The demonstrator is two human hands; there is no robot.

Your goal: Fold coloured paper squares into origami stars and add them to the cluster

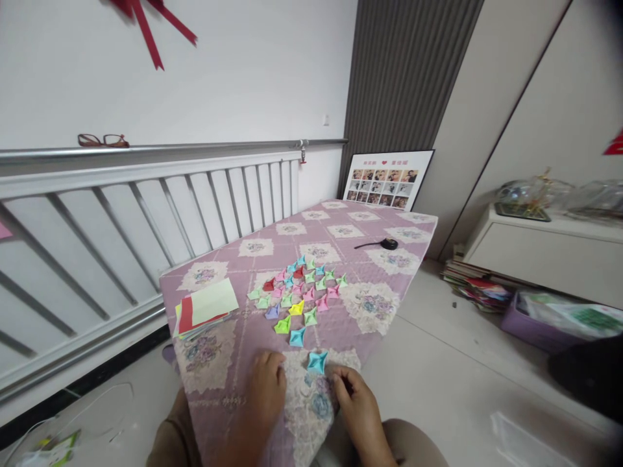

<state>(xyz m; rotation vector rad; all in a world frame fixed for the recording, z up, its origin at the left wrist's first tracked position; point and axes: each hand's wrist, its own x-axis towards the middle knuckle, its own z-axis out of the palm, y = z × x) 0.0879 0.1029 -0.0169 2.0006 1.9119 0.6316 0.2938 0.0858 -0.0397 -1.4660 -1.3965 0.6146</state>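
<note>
A light blue folded paper boat point(317, 362) stands by itself close to the near edge of the cloth-covered table point(263, 415). My right hand point(357, 402) is just to its right, loosely curled, with a small gap between thumb and fingers and nothing seen in it. On the left side, my left hand point(269, 383) rests palm down on the cloth, fingers loosely bent and holding nothing visible. Beyond both hands, several folded paper boats point(296, 308) in green, pink, red, yellow, purple and blue are grouped in slanting rows. Another blue boat point(297, 336) is nearest in that group.
A stack of coloured paper sheets point(214, 303) lies at the table's left. A black round object with a thin handle point(388, 244) is farther back. A white radiator point(219, 201) runs along the left, and a framed photo board point(389, 178) leans behind the table.
</note>
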